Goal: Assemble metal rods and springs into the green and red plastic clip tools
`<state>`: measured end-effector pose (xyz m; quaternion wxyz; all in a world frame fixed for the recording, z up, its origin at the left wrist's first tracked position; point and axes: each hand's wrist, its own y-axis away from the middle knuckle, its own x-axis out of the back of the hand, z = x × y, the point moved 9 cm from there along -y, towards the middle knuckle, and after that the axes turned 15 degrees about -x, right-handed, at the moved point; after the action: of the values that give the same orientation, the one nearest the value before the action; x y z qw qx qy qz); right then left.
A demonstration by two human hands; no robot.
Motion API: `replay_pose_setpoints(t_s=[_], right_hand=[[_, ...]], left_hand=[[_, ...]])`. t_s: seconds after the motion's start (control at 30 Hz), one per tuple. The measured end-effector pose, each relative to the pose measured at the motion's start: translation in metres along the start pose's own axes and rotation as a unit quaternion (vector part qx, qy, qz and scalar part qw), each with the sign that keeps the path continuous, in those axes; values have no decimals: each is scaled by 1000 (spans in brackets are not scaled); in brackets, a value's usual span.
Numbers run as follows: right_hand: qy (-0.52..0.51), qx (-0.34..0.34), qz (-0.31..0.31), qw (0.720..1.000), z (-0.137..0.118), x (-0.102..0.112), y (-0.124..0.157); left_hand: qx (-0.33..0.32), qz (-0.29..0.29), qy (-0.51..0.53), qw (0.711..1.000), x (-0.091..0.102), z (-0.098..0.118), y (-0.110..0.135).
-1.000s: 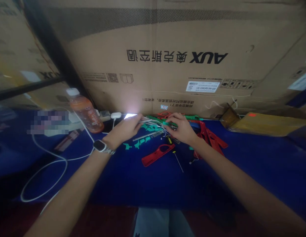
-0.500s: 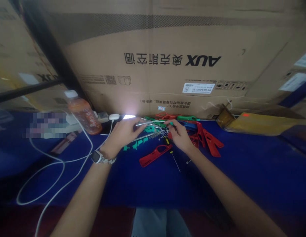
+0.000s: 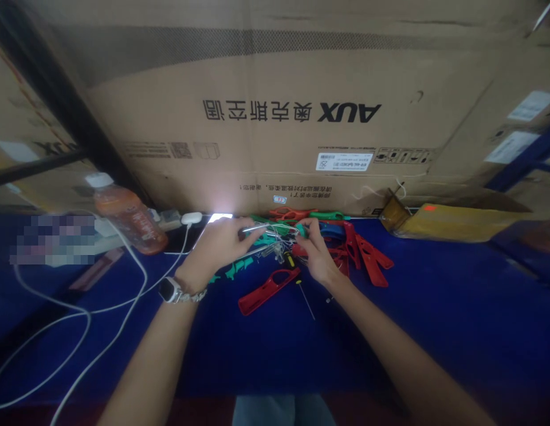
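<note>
My left hand point(image 3: 217, 247), with a watch at the wrist, pinches a thin silver metal tube point(image 3: 256, 228) between thumb and fingers. Pale wires point(image 3: 281, 226) run from near the tube toward my right hand point(image 3: 318, 255). That hand is closed on a small green plastic part point(image 3: 300, 230), partly covered by its fingers. Beneath both hands lies a pile of loose green pieces point(image 3: 239, 269), metal rods and small clear parts point(image 3: 279, 253). A red plastic handle shell point(image 3: 268, 291) lies in front, across a yellow-and-black screwdriver point(image 3: 307, 300).
More red shells point(image 3: 370, 260) lie right of the pile, with a green one point(image 3: 326, 216) behind. A drink bottle point(image 3: 126, 213), a white cable point(image 3: 139, 296) and a lit phone point(image 3: 220, 218) are on the left. A large carton point(image 3: 266, 71) stands behind; a yellow packet point(image 3: 452, 223) lies at right.
My view has shifted, so the scene sits slightly farther left. The hands remain close together over the pile, and the green part in my right hand shows more clearly.
</note>
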<state>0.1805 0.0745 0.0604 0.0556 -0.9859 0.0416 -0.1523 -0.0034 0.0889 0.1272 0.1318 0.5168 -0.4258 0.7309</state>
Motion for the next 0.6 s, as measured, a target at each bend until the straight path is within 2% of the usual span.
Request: replay_pose_setpoints(t_s=[0.13,0.3,0.5,0.6], right_hand=[[25,-8,56,998,5,8,6],[30,59,106,992,-2,9,16],[-18,54,120,991,-3,13,18],[-7,94,157,983,-14,20,26]], left_hand=[[-1,-14,22,1000,-9,-1,0],[12,-8,74,997,-21,-6,10],[25,1,91,996,-21,-7,19],[23,6,92,995,-19,-5,20]])
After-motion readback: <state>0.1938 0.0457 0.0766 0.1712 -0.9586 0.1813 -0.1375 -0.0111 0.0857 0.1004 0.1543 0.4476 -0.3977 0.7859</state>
